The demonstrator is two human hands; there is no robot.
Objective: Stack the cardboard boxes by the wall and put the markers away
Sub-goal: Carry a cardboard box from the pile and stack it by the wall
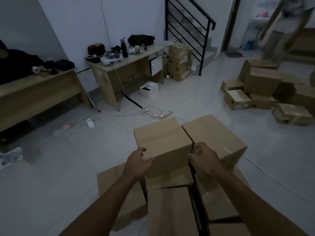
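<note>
A plain brown cardboard box (162,138) sits on top of a pile of boxes in front of me. My left hand (139,161) grips its near left corner. My right hand (202,158) grips its near right edge, fingers in the gap beside a second top box (214,133). Lower boxes (170,210) of the pile lie under my forearms. No markers can be made out in the dim room.
Power strips (159,114) and cables cross the tiled floor ahead. Two desks (126,65) stand along the left wall, with stacked boxes (179,62) by the black stair railing (187,23). Loose boxes (262,89) lie at right, where another person (289,19) stands.
</note>
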